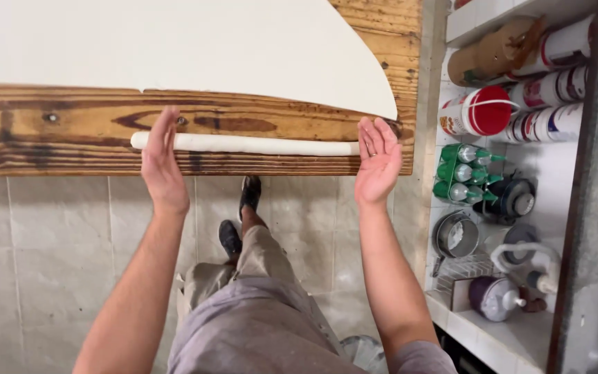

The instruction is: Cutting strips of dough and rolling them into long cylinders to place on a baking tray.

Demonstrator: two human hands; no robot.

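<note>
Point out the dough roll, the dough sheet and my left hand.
dough roll (pixel 257 144), head view, middle of its length.
dough sheet (pixel 174 41), head view, its flat middle.
left hand (pixel 162 161), head view, edge of the palm resting on the roll.

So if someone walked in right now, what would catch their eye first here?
Probably the long white dough rope lying along the wooden table, with the left hand on one end and the right hand open at the other. Behind it spreads a big pale dough sheet. To the right, a tiled shelf is crowded with bottles and tubs.
</note>
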